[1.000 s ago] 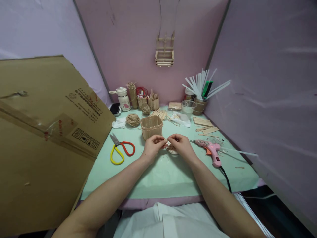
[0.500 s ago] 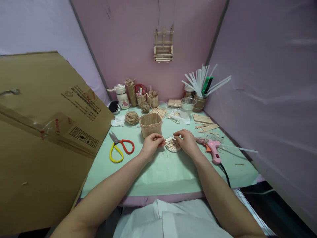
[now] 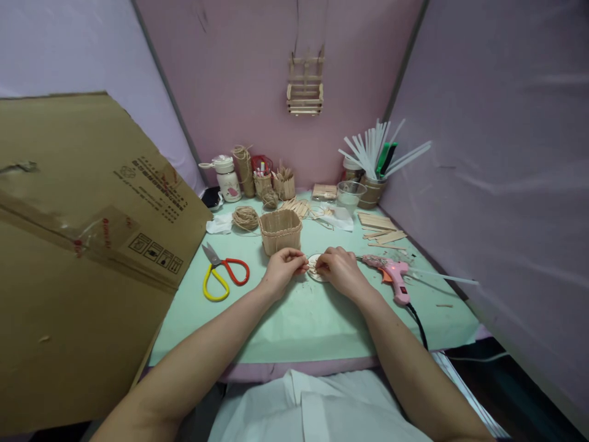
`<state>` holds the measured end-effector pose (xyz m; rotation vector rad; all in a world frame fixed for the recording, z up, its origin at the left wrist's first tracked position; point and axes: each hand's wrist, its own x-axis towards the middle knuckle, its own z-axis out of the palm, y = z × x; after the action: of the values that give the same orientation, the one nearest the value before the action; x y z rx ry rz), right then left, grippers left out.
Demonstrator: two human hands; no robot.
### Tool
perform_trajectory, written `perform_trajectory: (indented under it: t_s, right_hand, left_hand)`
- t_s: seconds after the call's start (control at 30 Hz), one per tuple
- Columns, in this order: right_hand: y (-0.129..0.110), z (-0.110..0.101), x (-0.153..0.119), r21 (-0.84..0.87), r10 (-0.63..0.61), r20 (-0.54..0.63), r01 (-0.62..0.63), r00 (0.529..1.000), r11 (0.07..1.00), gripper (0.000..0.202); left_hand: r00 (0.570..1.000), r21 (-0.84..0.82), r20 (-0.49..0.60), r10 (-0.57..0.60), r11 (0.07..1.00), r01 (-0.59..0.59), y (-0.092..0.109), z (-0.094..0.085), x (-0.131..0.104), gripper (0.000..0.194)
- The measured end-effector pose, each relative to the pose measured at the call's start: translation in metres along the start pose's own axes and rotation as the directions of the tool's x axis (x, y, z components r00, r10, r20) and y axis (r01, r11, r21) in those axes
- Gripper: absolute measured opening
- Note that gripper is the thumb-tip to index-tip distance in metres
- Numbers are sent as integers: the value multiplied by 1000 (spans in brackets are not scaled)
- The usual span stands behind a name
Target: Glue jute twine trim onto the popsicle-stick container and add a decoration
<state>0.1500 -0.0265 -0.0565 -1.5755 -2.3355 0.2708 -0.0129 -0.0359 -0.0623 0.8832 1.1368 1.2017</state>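
My left hand (image 3: 284, 270) is closed in a pinch just left of a small round white dish (image 3: 315, 276); what its fingertips hold is too small to make out. Over the dish, my right hand (image 3: 340, 270) has its fingers bent down together among small wooden bits, partly hiding them. Whether it grips a piece I cannot see. Behind my left hand stands a square basket (image 3: 280, 230) faced with wooden sticks and with a braided rim. A pink hot glue gun (image 3: 393, 273) lies to the right of my right hand, a glue stick protruding from its back.
Scissors (image 3: 221, 270) with red and yellow handles lie at left, beside a big cardboard sheet (image 3: 92, 258). Behind are a twine coil (image 3: 245, 218), a bottle (image 3: 227, 181), a clear cup (image 3: 350, 195), wooden sticks (image 3: 380, 224) and a pot of glue sticks (image 3: 372, 190).
My right hand has moved left and lowered its fingers into the dish, covering more of it. My left hand stays in nearly the same place.
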Motion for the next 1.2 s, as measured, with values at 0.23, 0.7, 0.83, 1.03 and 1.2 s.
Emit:
perform_trajectory:
  t_s: [0.23,0.7,0.83,1.03,1.2]
  right_hand:
    - [8,-6,-3,9,-39,3,39,999,999,16]
    - [6,-14,10,-72,-99,32,101,995,992,18]
    - [0,-8,16,-99,-130,51,135,990,986,16]
    - [-7,-1,17,-140,-164,54,170,985,975,16]
    - [-6,-2,16,-152,-180,31,183,983,971,19]
  left_hand:
    - [1000,-1,-2,-6,1000,6,0,0,0,17]
    - [1000,-4,-16,-3,1000,3,3,-3,1,17]
    - [1000,-3,-17,-4,1000,3,3,-3,2,17]
    - [1000,-10,-18,-4,1000,4,3,-3,2,15]
    - [1000,-15,-13,-7,1000,6,3,-4,2,12]
